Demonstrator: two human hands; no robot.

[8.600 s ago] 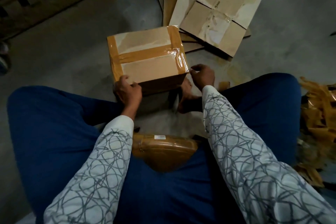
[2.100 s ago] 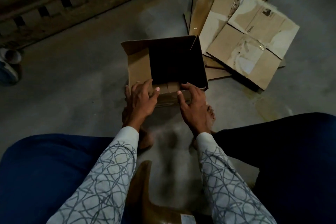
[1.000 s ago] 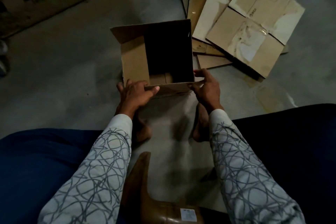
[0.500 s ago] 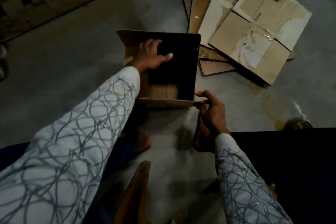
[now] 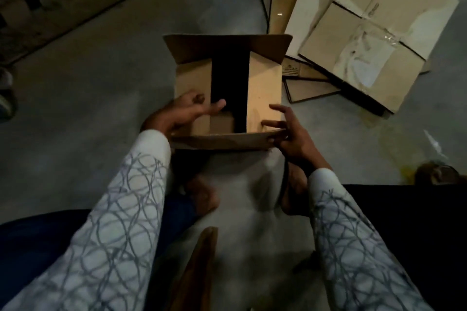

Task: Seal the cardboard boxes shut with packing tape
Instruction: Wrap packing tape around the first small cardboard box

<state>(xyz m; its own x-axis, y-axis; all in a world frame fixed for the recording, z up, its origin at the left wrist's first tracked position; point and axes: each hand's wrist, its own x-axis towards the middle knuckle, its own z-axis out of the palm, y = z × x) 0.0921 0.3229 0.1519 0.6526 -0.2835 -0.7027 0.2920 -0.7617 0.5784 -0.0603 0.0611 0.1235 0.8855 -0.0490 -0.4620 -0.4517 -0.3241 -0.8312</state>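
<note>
The left hand lies flat, fingers spread, on the open cardboard box's left flap, while the right hand pinches the near flap.

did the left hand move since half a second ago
Yes. The left hand pulled back from the far flap to the near left side flap of the open box.

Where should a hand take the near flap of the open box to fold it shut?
Grip the near flap along its free edge, coming from the person's side. It splays outward toward the person, so that edge is exposed. The right hand already pinches its right corner; the left hand rests on the left inner flap.
</note>
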